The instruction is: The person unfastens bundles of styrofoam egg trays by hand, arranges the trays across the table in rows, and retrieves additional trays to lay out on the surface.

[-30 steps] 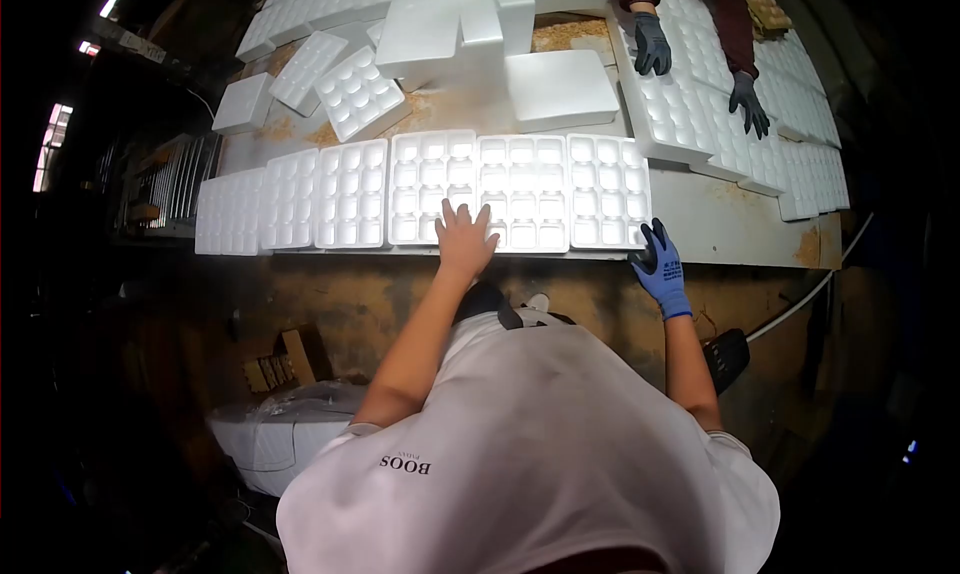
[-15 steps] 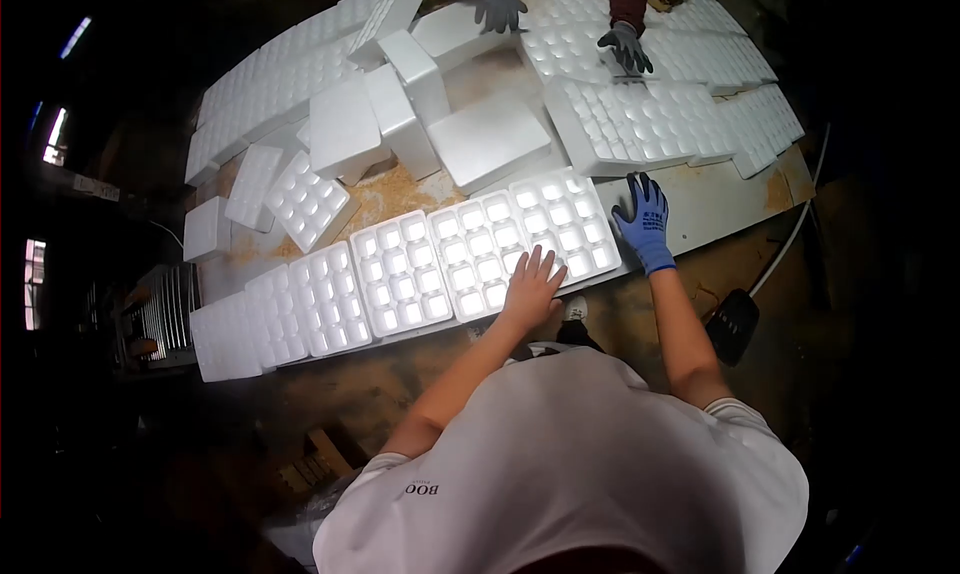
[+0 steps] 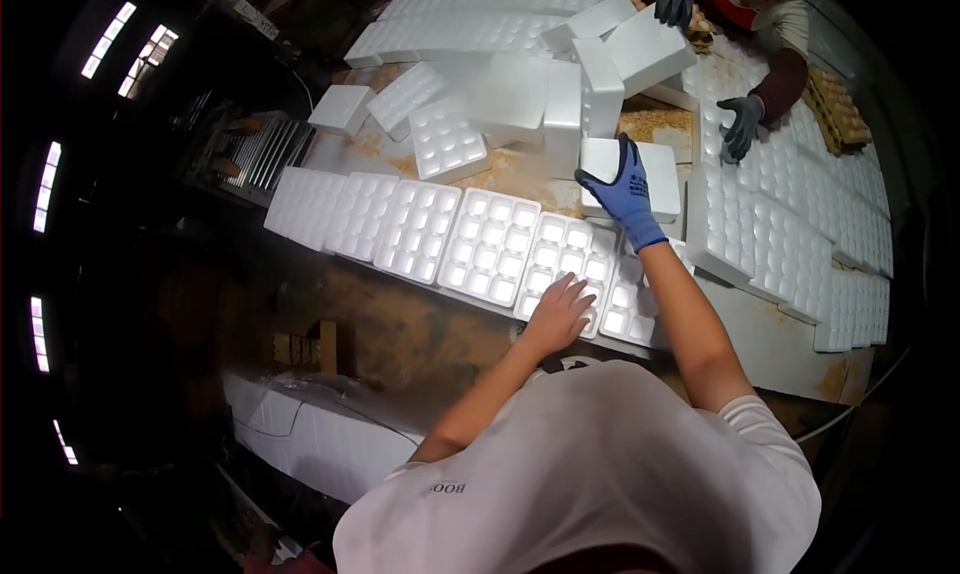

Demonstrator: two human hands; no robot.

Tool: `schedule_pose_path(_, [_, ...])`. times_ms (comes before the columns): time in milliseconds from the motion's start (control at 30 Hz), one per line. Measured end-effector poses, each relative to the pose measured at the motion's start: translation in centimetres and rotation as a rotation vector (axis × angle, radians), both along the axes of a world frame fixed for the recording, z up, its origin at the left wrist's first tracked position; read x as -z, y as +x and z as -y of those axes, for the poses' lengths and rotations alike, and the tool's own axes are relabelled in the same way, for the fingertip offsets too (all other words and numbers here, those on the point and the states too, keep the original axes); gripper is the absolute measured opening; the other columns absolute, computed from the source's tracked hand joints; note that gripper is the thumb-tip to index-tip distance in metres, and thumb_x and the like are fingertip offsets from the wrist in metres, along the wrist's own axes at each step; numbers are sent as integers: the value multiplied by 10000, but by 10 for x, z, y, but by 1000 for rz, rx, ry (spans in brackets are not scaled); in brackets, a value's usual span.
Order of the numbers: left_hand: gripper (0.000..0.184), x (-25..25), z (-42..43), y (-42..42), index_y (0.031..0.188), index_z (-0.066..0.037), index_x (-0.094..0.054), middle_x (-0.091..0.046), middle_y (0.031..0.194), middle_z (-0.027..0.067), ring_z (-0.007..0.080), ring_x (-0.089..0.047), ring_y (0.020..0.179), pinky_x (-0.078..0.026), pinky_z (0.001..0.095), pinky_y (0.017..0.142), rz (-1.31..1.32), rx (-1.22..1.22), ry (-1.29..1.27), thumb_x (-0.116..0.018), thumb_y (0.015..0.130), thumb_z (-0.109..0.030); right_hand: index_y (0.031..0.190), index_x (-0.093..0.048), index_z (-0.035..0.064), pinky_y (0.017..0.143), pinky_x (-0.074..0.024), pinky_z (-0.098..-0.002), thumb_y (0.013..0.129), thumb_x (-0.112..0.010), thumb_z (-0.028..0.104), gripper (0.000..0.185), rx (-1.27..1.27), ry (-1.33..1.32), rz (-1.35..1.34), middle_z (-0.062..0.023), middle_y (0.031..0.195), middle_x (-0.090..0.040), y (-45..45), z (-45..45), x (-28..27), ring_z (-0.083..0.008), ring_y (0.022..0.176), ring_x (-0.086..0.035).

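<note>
Left hand [image 3: 560, 317]: grip open, fingers spread on a foam tray [image 3: 562, 256] in the front row on the tabletop [image 3: 778, 346]. Gloved right hand [image 3: 626, 196]: grip wide, thumb and fingers apart over a foam box [image 3: 660, 176] behind that row; can't tell if touching.

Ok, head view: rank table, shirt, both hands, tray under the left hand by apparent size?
Largest first:
1. Table, partly covered
2. Shirt, enlarged by nearness
3. Tray
4. Right hand and left hand, too alike to rank
</note>
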State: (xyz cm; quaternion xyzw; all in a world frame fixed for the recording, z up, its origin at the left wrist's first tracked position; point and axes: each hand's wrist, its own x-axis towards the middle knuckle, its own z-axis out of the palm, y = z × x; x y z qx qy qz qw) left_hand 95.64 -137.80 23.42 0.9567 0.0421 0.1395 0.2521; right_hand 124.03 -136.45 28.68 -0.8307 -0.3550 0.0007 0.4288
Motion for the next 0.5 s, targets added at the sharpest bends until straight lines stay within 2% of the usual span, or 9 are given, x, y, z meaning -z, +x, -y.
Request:
schedule_pose_path(67, [427,-10,-25,-24,1276,-99,-647,-552,1414,165,439,-437,1380,-387,553,1113,32,-236,-37,-724,870,-208,1640,-201,127,1215,-244,-577,681,-820,693,1274,110,-103,147,-283,1645,-219,-14,-46,-40,-483,1494,-267])
schedule_pose_path(100, [415,-15,-38,-36,1264,-86,-656,-561,1403,171,449,-446,1367,-387,555,1109,61,-351,-59,-716,867,-187,1650,-191,184,1209,-206,-633,676,-795,731,1270,135,-114,216,-278,1655,-193,-17,-67,-60,-551,1489,-212])
schedule_pose_path(167, [407,-30,-61,-64,1261,-82,-655,-575,1382,173,449,-465,1344,-389,554,1102,68,-506,-51,-711,869,-176,1657,-174,223,1195,-210,-661,624,-803,772,1328,218,-295,287,-268,1679,-137,-6,-109,-84,-599,1490,-159])
schedule_pose_path(267, [393,-36,-89,-116,1252,-74,-658,-598,1341,177,447,-498,1308,-400,547,1086,69,-661,-22,-709,874,-169,1662,-142,225,1208,-92,-700,554,-784,839,1420,175,-582,33,-280,1692,-46,28,-158,-116,-610,1511,-32])
schedule_pose_path(333, [376,-30,-99,-153,1239,-71,-663,-600,1328,186,441,-519,1286,-407,545,1078,151,-719,-72,-709,879,-170,1666,-117,227,1206,-72,-708,531,-787,850,1458,148,-728,-76,-275,1697,13,64,-182,-128,-601,1517,11])
schedule_pose_path(400, [378,-29,-108,-183,1240,-62,-660,-603,1314,198,428,-536,1266,-414,536,1073,82,-760,-88,-712,879,-160,1671,-76,237,1197,-53,-724,521,-790,853,1487,166,-840,-134,-258,1703,65,87,-196,-135,-595,1520,39])
schedule_pose_path(433, [382,-25,-115,-191,1244,-59,-656,-603,1313,201,425,-542,1258,-420,530,1067,63,-780,-148,-713,881,-161,1672,-50,239,1183,-39,-741,508,-779,872,1512,148,-937,-148,-249,1706,66,96,-203,-131,-589,1522,59])
schedule_pose_path(500, [389,-20,-124,-209,1253,-55,-650,-603,1311,206,419,-553,1242,-433,518,1057,-4,-830,-278,-715,885,-163,1672,-40,245,1171,-22,-753,504,-741,910,1516,135,-966,-191,-245,1708,70,95,-205,-107,-583,1523,78])
